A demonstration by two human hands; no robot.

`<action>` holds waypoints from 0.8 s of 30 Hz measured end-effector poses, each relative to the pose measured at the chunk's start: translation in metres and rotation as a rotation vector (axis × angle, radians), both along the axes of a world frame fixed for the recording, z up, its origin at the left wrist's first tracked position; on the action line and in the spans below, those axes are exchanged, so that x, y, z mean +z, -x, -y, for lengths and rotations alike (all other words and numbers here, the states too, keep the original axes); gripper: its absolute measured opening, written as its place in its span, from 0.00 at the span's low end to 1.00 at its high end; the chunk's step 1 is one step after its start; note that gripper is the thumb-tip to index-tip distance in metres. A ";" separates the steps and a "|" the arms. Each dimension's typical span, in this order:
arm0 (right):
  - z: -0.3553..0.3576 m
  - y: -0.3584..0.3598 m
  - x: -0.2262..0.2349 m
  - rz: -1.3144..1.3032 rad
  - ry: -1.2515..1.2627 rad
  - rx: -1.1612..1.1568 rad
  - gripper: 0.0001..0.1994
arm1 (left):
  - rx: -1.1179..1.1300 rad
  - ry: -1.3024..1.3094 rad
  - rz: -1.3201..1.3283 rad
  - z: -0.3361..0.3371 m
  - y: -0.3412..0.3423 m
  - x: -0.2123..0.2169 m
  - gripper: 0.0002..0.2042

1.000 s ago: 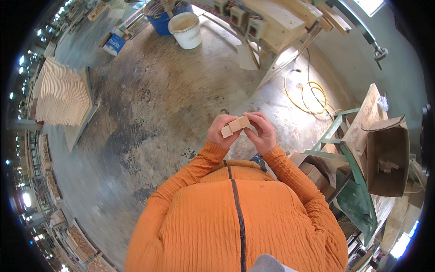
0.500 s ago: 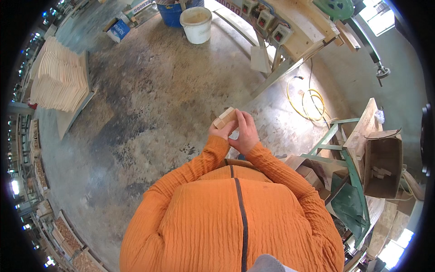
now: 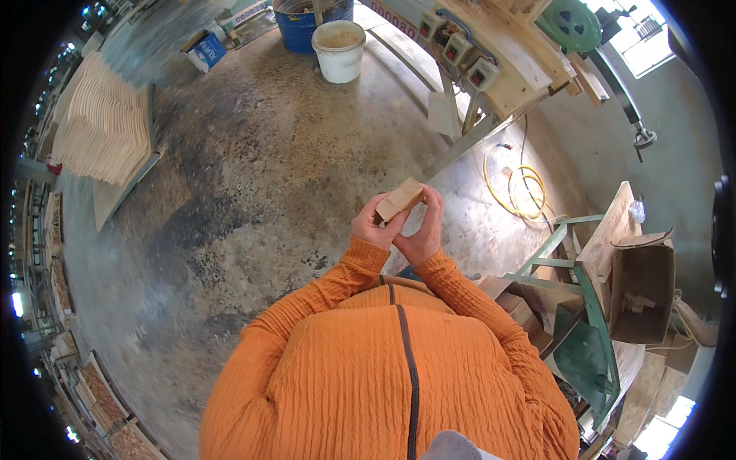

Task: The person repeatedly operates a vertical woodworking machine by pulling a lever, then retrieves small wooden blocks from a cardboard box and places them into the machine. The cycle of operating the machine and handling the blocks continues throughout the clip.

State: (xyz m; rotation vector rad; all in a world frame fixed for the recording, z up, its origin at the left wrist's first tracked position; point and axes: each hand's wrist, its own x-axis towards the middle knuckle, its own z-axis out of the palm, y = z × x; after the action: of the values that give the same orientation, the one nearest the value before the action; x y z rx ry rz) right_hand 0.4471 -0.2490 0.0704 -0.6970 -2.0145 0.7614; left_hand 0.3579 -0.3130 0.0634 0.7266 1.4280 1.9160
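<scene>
In front of my chest I hold a small pale wooden block [image 3: 400, 201], its top face tilted up and showing a slight step or seam. My left hand [image 3: 371, 225] has its fingers wrapped round the left and lower side, with the thumb along the near side. The fingers of my right hand [image 3: 425, 233] curve up to the block's right end and touch it, and its thumb meets the left hand below. Whether the wood is one piece or several pressed together I cannot tell.
At right, a green-legged stand [image 3: 586, 307] carries an open cardboard box [image 3: 644, 272] with small wood pieces inside. A yellow hose [image 3: 497, 198] lies coiled on the floor. Ahead are a white bucket [image 3: 339, 61] and a wooden machine bench [image 3: 521, 73]; stacked curved wooden slats [image 3: 103, 123] stand left.
The wooden block has turned in my hands and shows a broader face. Both hands have shifted slightly, and the whole view has moved a little.
</scene>
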 end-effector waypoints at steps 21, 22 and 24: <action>0.001 -0.008 0.009 0.346 -0.113 -0.099 0.39 | -0.055 0.191 0.395 0.001 0.004 -0.039 0.14; 0.001 -0.007 0.009 0.347 -0.114 -0.100 0.39 | -0.055 0.179 0.416 0.001 0.005 -0.040 0.14; 0.001 -0.007 0.011 0.360 -0.110 -0.094 0.39 | -0.057 0.136 0.495 0.000 0.005 -0.041 0.14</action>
State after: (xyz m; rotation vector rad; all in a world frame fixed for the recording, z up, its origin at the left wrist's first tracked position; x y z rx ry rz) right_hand 0.4544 -0.2502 0.0812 -0.9077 -2.3072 0.4904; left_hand 0.3532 -0.3135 0.0223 0.2018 1.1917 1.7726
